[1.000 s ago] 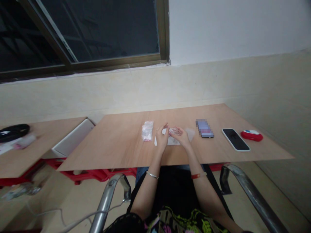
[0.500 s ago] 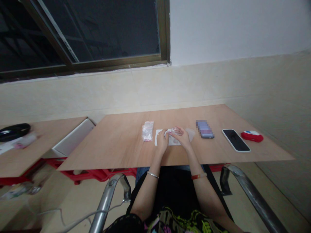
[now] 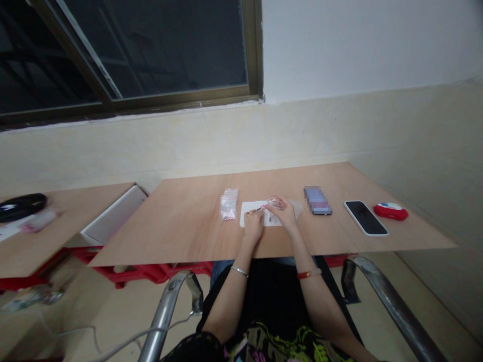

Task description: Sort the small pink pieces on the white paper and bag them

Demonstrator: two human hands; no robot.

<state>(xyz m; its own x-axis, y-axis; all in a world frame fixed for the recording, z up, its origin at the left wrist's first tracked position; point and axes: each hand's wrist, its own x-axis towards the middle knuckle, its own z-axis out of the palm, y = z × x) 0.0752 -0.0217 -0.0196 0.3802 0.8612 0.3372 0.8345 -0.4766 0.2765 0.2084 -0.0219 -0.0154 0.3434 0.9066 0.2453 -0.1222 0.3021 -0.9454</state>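
Observation:
Both my hands are over a white sheet (image 3: 246,206) at the middle of the table's near side. My left hand (image 3: 254,224) is closed with its knuckles up. From its fingers a thin, dark, stick-like thing (image 3: 259,209) points to the right. My right hand (image 3: 286,215) has its fingers curved together around a small clear plastic piece (image 3: 277,202), and its fingertips nearly meet the tip of the thin thing. Small dark marks or bits show on the sheet between the hands. To the left lies a stack of small clear plastic bags (image 3: 229,205).
On the right of the wooden table (image 3: 181,221) lie a phone with a blurred screen (image 3: 317,200), a white-edged phone (image 3: 365,217) and a red case (image 3: 391,211). A white box (image 3: 113,213) stands left, between two tables. Metal armrests (image 3: 168,306) flank me.
My left hand has turned knuckles up and closed, and the thin dark thing now shows in its fingers. My right hand has barely moved.

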